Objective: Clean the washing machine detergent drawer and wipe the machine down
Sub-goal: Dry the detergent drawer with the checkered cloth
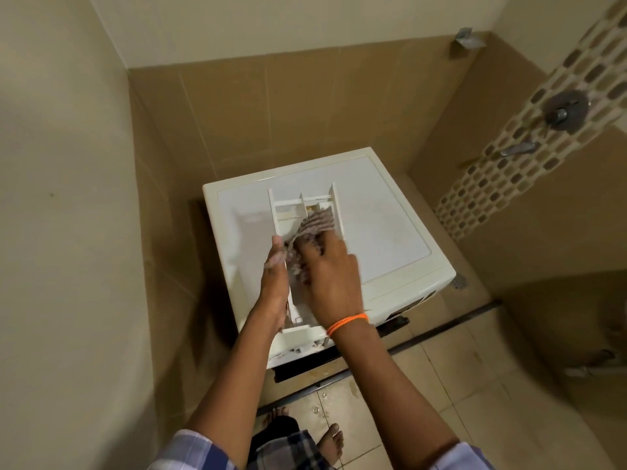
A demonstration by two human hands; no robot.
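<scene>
**Drawer on the machine top, cloth pressed into it**

The detergent drawer (307, 212) lies out of its slot, flat on the top of the white washing machine (390, 232), and sits between the person's two hands. Its near end reaches the front edge of the machine top, just below the wrists; its far end lies about mid-way across the lid.

The drawer's long axis runs from the person away toward the tiled back wall (305, 106), leaning slightly to the right at the far end. It rests with its open compartments facing up; the far dividers and side walls show plainly, while the near half is mostly covered by hands and cloth.

The left hand (275, 276) lies along the drawer's left wall, fingers fairly straight and pointing away, pressed against that side; whether the thumb hooks over the rim cannot be told. The right hand (330, 276) comes in from the right with curled fingers gripping a grey ribbed cloth (314, 225), which is bunched under the knuckles and spreads forward into the drawer's right-hand compartment. An orange thread band (346, 323) circles the right wrist.

Bare feet (330, 439) stand on the tiled floor (441, 368) before the machine.
</scene>
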